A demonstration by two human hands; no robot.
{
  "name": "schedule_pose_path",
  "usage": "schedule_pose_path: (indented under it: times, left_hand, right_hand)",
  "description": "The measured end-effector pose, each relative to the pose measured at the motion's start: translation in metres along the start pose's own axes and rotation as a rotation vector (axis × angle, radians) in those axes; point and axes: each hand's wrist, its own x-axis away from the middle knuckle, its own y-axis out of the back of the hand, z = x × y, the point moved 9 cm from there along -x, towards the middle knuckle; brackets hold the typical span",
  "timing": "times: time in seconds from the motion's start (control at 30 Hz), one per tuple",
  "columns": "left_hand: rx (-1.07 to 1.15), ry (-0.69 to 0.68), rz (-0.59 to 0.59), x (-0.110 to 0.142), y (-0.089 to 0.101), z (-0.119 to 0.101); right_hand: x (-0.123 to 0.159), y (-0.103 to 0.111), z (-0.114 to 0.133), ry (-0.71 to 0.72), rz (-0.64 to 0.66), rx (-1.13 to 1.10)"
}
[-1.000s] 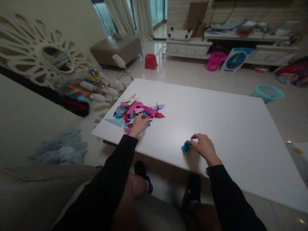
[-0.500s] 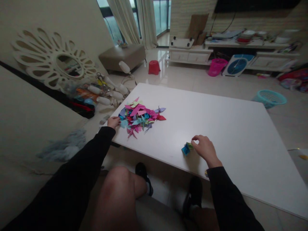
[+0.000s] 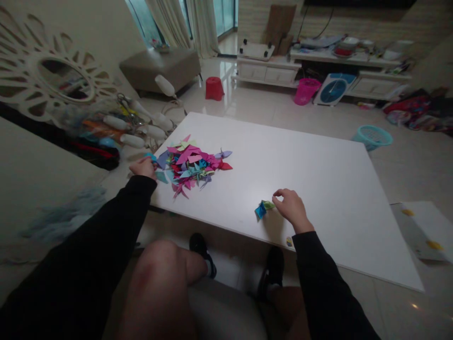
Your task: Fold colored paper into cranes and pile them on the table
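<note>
A heap of folded paper cranes in pink, purple, red, teal and pale green lies at the left end of the white table. Just past its left edge, my left hand is closed on a bright blue paper crane, partly hidden by the fingers. Farther right, near the front edge, a small blue folded paper piece sits against a green one. My right hand hovers beside them, fingers loosely curled and apart, thumb tip close to the green piece; whether they touch I cannot tell.
A lamp with several white bulbs stands behind the table's left corner. Beyond the table are a red stool, a pink bin and a turquoise basket. A small sticker marks the front edge.
My left hand has moved left off the heap, taking a blue paper crane with it. My right hand has barely moved beside the blue and green pieces. The view has shifted slightly.
</note>
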Motion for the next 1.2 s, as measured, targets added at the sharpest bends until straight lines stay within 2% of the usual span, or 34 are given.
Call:
schedule_pose_path:
  times: [0.07, 0.13, 0.2, 0.27, 0.33, 0.4, 0.5, 0.6, 0.7, 0.83, 0.97, 1.2]
  left_hand:
    - [0.040, -0.044, -0.064, 0.021, 0.003, -0.023]
    - [0.101, -0.148, -0.018, 0.059, -0.008, -0.050]
    - [0.125, -0.323, 0.179, 0.117, -0.035, -0.080]
    - [0.131, -0.464, 0.399, 0.186, -0.065, -0.096]
    - [0.095, -0.605, 0.598, 0.251, -0.095, -0.099]
    - [-0.048, -0.784, 0.785, 0.305, -0.123, -0.091]
    - [-0.225, -0.992, 0.999, 0.350, -0.153, -0.071]
    - [-0.319, -1.133, 1.125, 0.363, -0.166, -0.057]
    - [-0.395, -1.219, 1.153, 0.362, -0.170, -0.053]
    - [-0.479, -1.276, 1.132, 0.357, -0.170, -0.049]
    - [-0.451, -1.301, 1.133, 0.358, -0.167, -0.047]
    - [-0.472, -1.373, 1.154, 0.367, -0.165, -0.044]
  right_hand:
    - [0.002, 0.004, -0.003, -0.008, -0.015, -0.011]
    - [0.003, 0.007, -0.005, -0.010, -0.028, -0.025]
    - [0.003, 0.008, -0.005, -0.006, -0.045, -0.064]
    - [0.003, 0.010, -0.005, 0.002, -0.077, -0.145]
    - [0.004, 0.015, -0.003, 0.022, -0.131, -0.253]
    - [0.005, 0.024, 0.001, 0.070, -0.198, -0.358]
    - [0.011, 0.040, 0.013, 0.185, -0.280, -0.476]
    - [0.015, 0.053, 0.026, 0.264, -0.308, -0.537]
    - [0.013, 0.056, 0.037, 0.307, -0.290, -0.562]
    - [0.007, 0.036, 0.052, 0.372, -0.163, -0.508]
    - [0.005, 0.013, 0.058, 0.402, -0.071, -0.466]
    - [0.009, 0.003, 0.064, 0.396, -0.037, -0.424]
